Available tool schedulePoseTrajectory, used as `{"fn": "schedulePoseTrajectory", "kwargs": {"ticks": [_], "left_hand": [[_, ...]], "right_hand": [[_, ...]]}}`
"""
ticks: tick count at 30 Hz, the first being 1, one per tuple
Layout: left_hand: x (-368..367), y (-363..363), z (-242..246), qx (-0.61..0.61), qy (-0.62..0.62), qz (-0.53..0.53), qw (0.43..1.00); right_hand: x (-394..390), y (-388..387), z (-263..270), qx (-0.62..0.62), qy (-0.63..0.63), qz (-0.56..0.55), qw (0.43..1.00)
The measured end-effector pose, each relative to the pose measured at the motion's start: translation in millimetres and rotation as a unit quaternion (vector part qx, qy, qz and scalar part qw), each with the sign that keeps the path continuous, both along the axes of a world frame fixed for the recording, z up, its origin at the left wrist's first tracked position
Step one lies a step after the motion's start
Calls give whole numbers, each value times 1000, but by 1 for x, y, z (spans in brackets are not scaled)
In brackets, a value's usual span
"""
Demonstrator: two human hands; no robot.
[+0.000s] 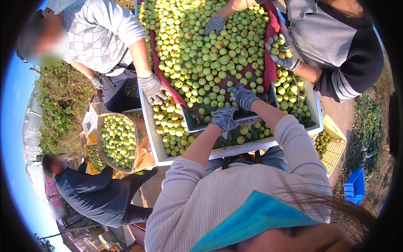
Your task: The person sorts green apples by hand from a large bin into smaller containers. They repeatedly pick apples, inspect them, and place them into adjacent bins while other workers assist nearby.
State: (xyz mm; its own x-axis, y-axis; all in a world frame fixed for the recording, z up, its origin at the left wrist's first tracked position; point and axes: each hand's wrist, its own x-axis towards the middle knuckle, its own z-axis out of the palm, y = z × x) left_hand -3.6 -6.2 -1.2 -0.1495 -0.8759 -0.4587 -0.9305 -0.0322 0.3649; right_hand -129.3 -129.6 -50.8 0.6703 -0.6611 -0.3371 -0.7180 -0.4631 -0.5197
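Small green fruits, some with reddish patches [206, 53], cover a sorting table with dark red cloth [270, 37] along its sides. Both my hands wear grey knit gloves. My left hand [224, 119] is at the table's near edge, by a few fruits; whether its fingers hold one is hidden. Slightly farther in and to the right, my right hand [244, 97] reaches among the fruits, fingers partly spread, a small fruit near its fingertips; its grip is unclear. Below the near edge, a white-rimmed trough [189, 161] holds more green fruits and some leaves.
A gloved co-worker's hand [152, 89] rests at the left side; another co-worker's gloved hand [285, 60] holds several fruits at the right. A lined basket of fruits [138, 141] stands left, near a person in dark clothing [94, 192]. Yellow crate [337, 141] and blue crate [355, 186] are right.
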Motion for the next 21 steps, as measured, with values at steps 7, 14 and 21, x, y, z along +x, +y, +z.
{"fn": "schedulePoseTrajectory", "kwargs": {"ticks": [7, 14, 21], "left_hand": [[1, 2, -7, -33, -8, 2, 999], [1, 1, -11, -20, 10, -7, 1000], [2, -3, -4, 33, 5, -3, 999]], "right_hand": [[-46, -33, -4, -238, -70, -196, 949], [-28, -51, -2, -175, -82, -52, 980], [20, -112, 12, -155, 29, -164, 974]]}}
